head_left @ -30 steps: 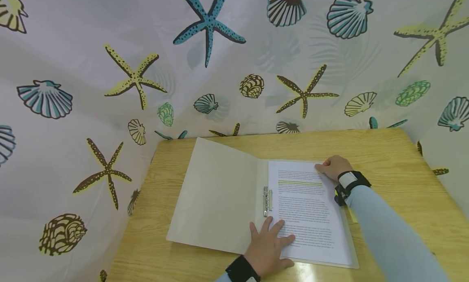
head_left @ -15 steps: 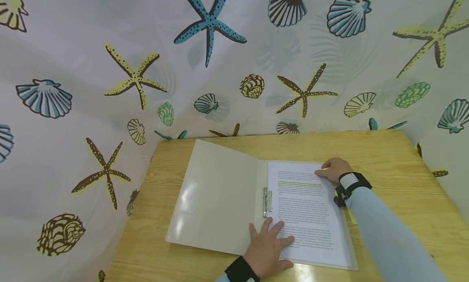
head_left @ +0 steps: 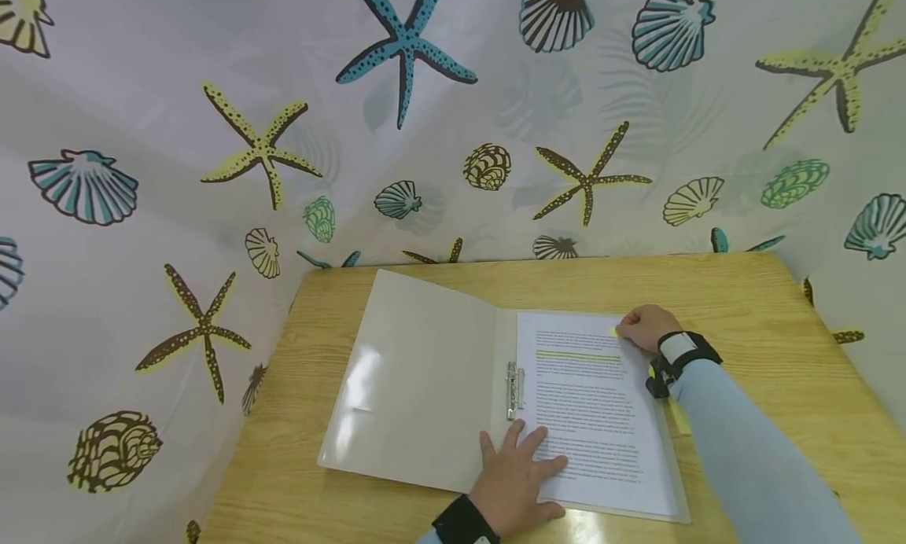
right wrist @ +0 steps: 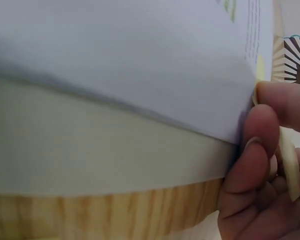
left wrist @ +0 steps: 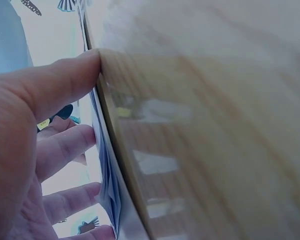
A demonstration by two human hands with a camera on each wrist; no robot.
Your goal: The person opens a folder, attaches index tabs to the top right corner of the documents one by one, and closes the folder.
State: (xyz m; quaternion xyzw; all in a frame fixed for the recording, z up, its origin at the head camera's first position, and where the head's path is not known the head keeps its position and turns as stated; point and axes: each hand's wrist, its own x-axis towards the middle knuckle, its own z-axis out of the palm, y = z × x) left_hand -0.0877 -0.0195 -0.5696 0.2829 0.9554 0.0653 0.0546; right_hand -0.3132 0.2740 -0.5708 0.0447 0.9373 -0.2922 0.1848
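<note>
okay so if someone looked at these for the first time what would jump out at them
First the curtain behind the table, printed with starfish and shells. Then the open folder in the table's middle, a printed page with a yellow-highlighted line on its right half. The left hand lies flat on the page's near edge; the right hand pinches its far right corner.

1. The head view looks forward and down from above onto the table (head_left: 743, 292), with the open folder (head_left: 418, 379) at lower centre.
2. The left wrist view sits very close beside the left hand (left wrist: 25, 150), skimming the table (left wrist: 215, 125) edge.
3. The right wrist view lies low, close by the page (right wrist: 140, 55); it shares the page (head_left: 587, 410) with the head view.
</note>
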